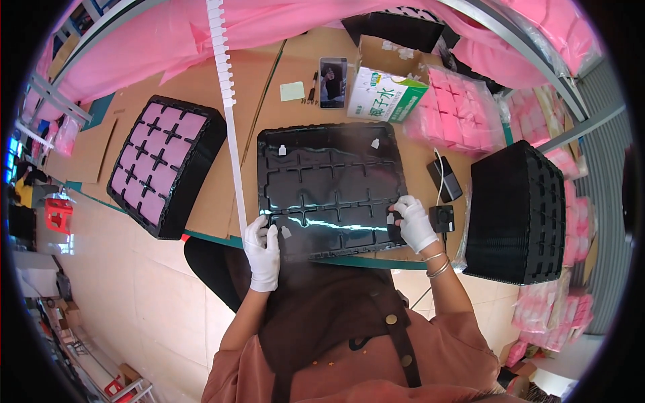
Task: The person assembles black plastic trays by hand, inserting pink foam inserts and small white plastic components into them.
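A shallow black plastic tray (334, 171) with molded compartments lies before me, its surface glossy as if under clear film. Small white tabs (282, 150) sit near its corners. At the tray's near left edge, my left hand (262, 252), in a white glove, is closed with bent fingers gripping the rim. My right hand (415, 225), also white-gloved, closes on the near right corner, its fingertips beside another white tab (390, 219). What lies under the fingertips is partly hidden.
Left stands a stack of black trays with pink pieces (158, 158); right, a tall black tray stack (514, 215). Behind are a phone (332, 82), an open carton (386, 80), a pale note pad (292, 91) and bagged pink blocks (457, 107). A white notched strip (228, 101) crosses the table.
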`<state>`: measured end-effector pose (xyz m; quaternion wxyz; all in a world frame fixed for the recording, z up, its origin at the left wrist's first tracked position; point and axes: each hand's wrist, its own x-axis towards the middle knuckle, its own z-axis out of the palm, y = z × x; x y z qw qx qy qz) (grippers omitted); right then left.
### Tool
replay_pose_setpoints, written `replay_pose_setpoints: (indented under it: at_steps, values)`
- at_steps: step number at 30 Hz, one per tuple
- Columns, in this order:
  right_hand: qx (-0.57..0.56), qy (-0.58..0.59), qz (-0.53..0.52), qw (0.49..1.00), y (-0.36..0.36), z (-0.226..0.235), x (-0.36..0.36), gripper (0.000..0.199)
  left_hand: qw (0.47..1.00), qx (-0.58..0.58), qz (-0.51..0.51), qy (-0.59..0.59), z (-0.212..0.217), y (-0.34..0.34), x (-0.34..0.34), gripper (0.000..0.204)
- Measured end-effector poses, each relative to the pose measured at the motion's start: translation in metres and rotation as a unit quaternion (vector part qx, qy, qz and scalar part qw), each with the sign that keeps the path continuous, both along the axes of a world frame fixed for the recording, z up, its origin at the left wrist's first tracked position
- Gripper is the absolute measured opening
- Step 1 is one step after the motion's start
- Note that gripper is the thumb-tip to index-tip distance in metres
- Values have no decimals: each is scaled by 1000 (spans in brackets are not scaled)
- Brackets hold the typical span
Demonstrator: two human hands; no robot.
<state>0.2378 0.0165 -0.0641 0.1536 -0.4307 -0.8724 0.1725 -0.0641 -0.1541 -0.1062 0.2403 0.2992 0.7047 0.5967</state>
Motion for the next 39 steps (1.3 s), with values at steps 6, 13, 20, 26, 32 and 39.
replay_pose_setpoints:
  at_steps: [6, 13, 20, 26, 32, 39]
  values:
    - [-115, 68, -48, 990, 11, -3, 5, 16, 1000, -3, 12, -20, -1, -1, -2, 30]
    - [-7, -101, -23, 995, -2, 5, -12, 11, 999, -17, 15, 29, -4, -2, -2, 27]
    - [55, -61, -74, 994, -2, -14, -14, 5, 999, -9, 10, 33, -6, 0, -3, 27]
    - [-134, 68, 16, 989, 12, -5, 7, 15, 994, 1, 18, 110, -9, -2, -5, 26]
    - [-145, 246, -158, 945, 98, -35, -42, 16, 988, -5, 17, 155, 9, -1, 1, 27]
    - [20, -94, -102, 990, 164, -25, -90, 11, 977, -9, -2, 215, 9, 1, 1, 27]
